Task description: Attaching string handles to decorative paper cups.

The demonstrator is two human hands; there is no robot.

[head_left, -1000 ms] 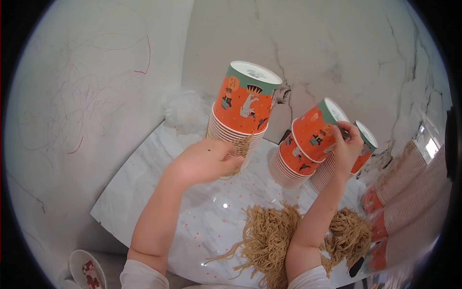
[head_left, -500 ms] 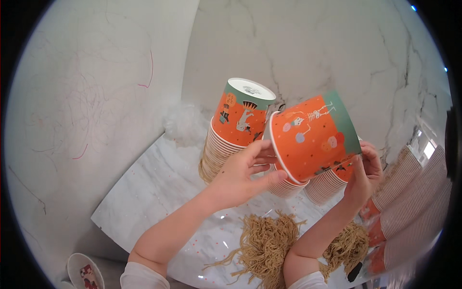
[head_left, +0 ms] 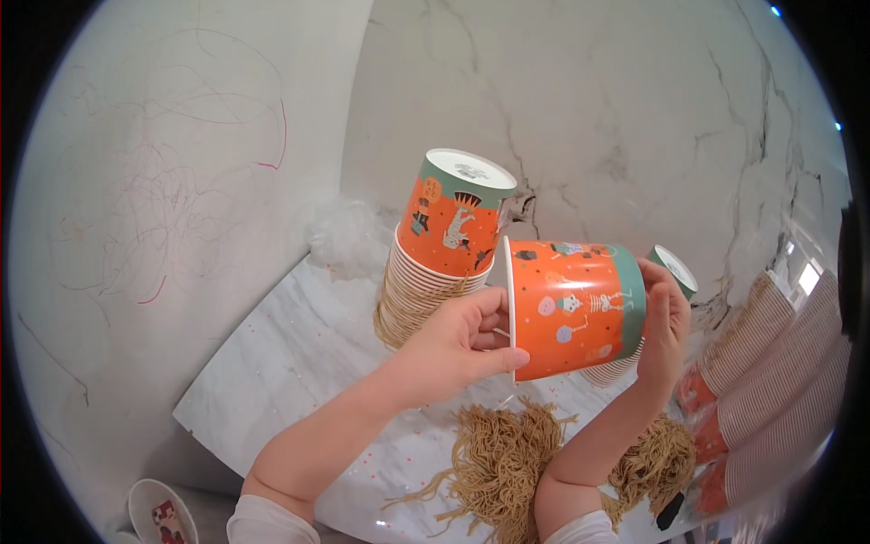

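Between my hands an orange paper bucket (head_left: 562, 308) with a green base band and skeleton and balloon prints lies on its side in the air. Its white rim points left, its base right. My left hand (head_left: 476, 335) grips the rim, thumb outside and fingers reaching toward the mouth. At the base end, my right hand (head_left: 664, 317) holds the bucket with its fingers behind it. Just beyond my left hand stands a tall stack of matching upside-down buckets (head_left: 453, 213), with tan strings hanging around its lower part. The held bucket partly hides another stack (head_left: 673, 270) behind it.
Two heaps of tan string, one nearer the middle (head_left: 509, 462) and one at right (head_left: 657, 462), lie on the marble-patterned table (head_left: 272, 349). Wrapped bucket stacks (head_left: 770, 417) line the right side. Crumpled clear plastic (head_left: 344, 238) sits by the wall; a white tub (head_left: 161, 512) stands lower left.
The held bucket has turned and come lower, going from tilted to nearly level on its side. My right hand moved left with it; my left hand keeps its hold on the rim.
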